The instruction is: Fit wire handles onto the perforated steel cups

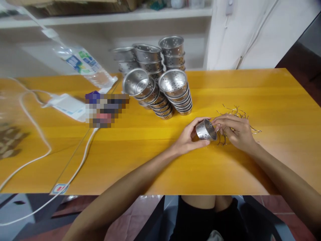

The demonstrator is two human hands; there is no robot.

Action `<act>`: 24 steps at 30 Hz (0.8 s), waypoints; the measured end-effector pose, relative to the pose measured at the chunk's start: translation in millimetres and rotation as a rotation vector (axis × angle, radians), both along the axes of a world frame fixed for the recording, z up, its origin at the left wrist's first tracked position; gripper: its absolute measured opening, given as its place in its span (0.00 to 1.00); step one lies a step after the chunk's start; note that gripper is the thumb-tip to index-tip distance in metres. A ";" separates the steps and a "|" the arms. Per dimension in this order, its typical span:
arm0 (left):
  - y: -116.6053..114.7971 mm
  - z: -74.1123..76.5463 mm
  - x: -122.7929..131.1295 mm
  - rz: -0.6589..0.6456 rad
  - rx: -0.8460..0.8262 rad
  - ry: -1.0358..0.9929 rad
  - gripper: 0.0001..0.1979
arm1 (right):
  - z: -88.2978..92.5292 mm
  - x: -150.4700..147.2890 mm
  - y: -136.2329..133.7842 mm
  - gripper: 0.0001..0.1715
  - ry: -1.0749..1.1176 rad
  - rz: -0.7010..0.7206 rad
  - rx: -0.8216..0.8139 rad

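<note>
My left hand [189, 138] is wrapped round a small perforated metal cup [204, 130], which lies tilted on its side with its mouth toward the right. At that mouth, the bent fingers of my right hand [235, 130] are pinched together at the rim. Whatever they hold, if anything, is hidden. Around and behind my right hand lies a loose heap of thin curved metal wires [237, 111] on the yellow table [283, 110]. Several leaning stacks of the same kind of perforated cups [173, 82] stand beyond my left hand.
A plastic bottle [86, 65] and a white power strip [67, 106] are at the left, beside a blurred-out patch [107, 110]. White cables [85, 154] run across the table's left part. A white shelf [150, 15] spans the back. The table's near edge lies before my lap.
</note>
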State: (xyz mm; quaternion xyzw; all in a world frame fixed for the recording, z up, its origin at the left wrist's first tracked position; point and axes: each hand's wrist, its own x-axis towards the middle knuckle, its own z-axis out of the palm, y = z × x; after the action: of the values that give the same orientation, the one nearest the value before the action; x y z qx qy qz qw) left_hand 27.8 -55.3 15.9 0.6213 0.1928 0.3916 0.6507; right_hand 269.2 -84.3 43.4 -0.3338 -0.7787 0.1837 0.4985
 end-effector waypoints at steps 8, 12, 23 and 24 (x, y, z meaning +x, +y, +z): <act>2.2 1.6 -0.9 0.004 -0.065 -0.017 0.39 | 5.1 -6.8 0.9 0.19 -0.017 0.111 -0.175; 2.0 1.4 0.4 0.018 -0.108 -0.037 0.40 | 6.6 -6.0 1.4 0.24 0.082 0.143 -0.252; 6.1 -4.1 -1.2 0.070 -0.144 -0.086 0.38 | 1.8 -3.6 1.0 0.36 0.384 0.278 -0.458; 5.9 -3.8 -1.1 0.068 -0.145 -0.087 0.37 | 0.8 -3.1 1.5 0.35 0.359 0.283 -0.459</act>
State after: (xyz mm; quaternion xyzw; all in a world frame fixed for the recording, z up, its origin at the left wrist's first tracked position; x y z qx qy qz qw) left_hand 26.6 -49.5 12.1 0.5483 0.2132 0.4251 0.6880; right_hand 266.1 -82.8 44.1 -0.2881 -0.6553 0.4778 0.5092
